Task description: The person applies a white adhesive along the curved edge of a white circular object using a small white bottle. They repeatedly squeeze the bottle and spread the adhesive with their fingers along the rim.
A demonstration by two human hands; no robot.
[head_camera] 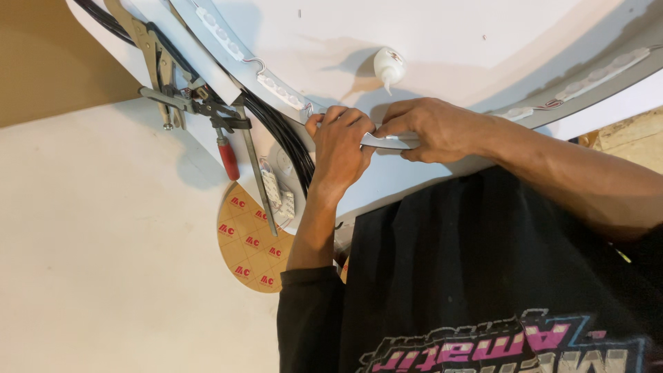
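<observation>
My left hand (pixel 340 148) and my right hand (pixel 431 128) both press on the curved grey metal rim (pixel 387 141) of a large white round panel (pixel 442 41). My left fingers curl over the rim beside a chain of small white light modules (pixel 280 93) joined by thin wires. My right hand pinches the rim just to the right of the left one. A black cable bundle (pixel 286 138) runs along the rim under my left hand.
A locking clamp (pixel 162 76) and a bar clamp with a red handle (pixel 228 157) grip the rim at upper left. A small white glue bottle (pixel 388 67) lies on the panel. A brown paper-backed disc (pixel 250 242) lies on the pale table (pixel 103 242).
</observation>
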